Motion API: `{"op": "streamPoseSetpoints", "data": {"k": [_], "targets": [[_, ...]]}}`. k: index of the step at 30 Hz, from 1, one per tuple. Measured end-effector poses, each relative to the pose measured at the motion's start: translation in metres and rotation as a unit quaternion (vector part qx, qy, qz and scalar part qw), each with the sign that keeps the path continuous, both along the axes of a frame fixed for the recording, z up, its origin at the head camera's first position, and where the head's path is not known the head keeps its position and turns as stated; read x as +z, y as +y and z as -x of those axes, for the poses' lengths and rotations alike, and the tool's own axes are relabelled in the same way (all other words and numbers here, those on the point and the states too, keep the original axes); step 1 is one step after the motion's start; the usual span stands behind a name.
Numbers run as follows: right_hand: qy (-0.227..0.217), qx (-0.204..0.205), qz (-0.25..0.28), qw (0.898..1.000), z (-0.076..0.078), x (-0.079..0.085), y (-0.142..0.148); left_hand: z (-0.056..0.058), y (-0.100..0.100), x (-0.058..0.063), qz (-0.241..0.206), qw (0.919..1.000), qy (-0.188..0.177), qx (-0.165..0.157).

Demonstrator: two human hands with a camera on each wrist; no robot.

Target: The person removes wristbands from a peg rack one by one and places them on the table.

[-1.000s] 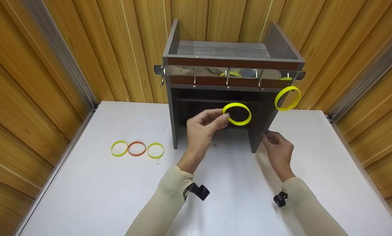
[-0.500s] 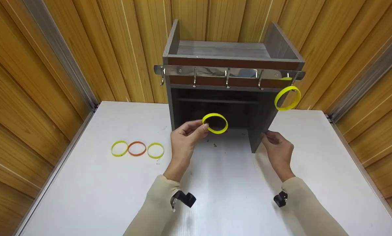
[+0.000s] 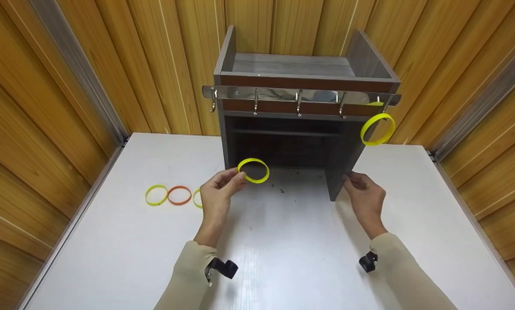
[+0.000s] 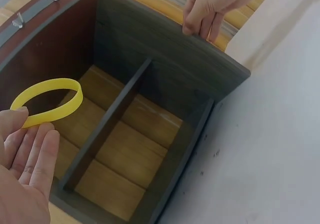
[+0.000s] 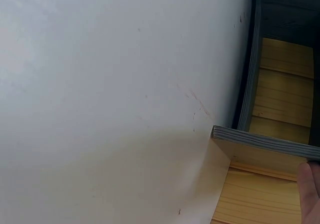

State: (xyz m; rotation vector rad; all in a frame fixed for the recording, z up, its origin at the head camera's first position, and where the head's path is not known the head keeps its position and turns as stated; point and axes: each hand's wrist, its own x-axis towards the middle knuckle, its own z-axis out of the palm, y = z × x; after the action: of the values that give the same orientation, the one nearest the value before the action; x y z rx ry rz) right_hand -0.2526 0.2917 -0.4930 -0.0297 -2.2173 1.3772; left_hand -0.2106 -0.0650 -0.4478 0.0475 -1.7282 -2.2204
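In the head view my left hand (image 3: 216, 193) pinches a yellow wristband (image 4: 60, 112) between thumb and fingers, held in front of the lower left of a grey wooden shelf unit (image 3: 345, 161). The ring stands out beyond the fingertips. My right hand (image 3: 367, 193) grips the unit low down at its right side panel, fingers curled at the panel's edge. On the shelf's front runs a metal hook rail (image 3: 274, 94) with several hooks. Another yellow wristband (image 3: 363, 132) hangs from the rightmost hook.
Left of my left hand, a yellow-green wristband (image 3: 156, 204) and an orange-red wristband (image 3: 179, 203) lie on the white table (image 3: 111, 258). A third, yellow-green band (image 3: 195, 199) is partly hidden by that hand. Wood-look panels (image 3: 68, 94) enclose the table.
My left hand has moved left and down with the wristband, away from the hook rail and toward the bands on the table. The right hand has stayed at the side panel.
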Motion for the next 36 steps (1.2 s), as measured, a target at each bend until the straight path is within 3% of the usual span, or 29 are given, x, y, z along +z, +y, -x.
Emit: {"op": "streamPoseSetpoints", "data": {"k": [5, 11, 28, 36], "targets": [[0.002, 0.000, 0.005, 1.000, 0.000, 0.000, -0.001, -0.001, -0.018, -0.010, 0.008, 0.9996, -0.017, 0.022], [0.005, -0.001, 0.006, 1.000, 0.000, 0.000, -0.001, -0.003, -0.038, -0.020, -0.025, 0.9988, -0.020, 0.038], [0.002, 0.002, 0.023, 1.000, 0.001, 0.000, -0.003, -0.018, -0.099, -0.047, -0.046, 0.9942, -0.049, 0.084], [0.005, 0.004, 0.017, 1.000, 0.001, 0.000, -0.004, -0.026, -0.129, -0.055, -0.005, 0.9895, -0.082, 0.119]]}}
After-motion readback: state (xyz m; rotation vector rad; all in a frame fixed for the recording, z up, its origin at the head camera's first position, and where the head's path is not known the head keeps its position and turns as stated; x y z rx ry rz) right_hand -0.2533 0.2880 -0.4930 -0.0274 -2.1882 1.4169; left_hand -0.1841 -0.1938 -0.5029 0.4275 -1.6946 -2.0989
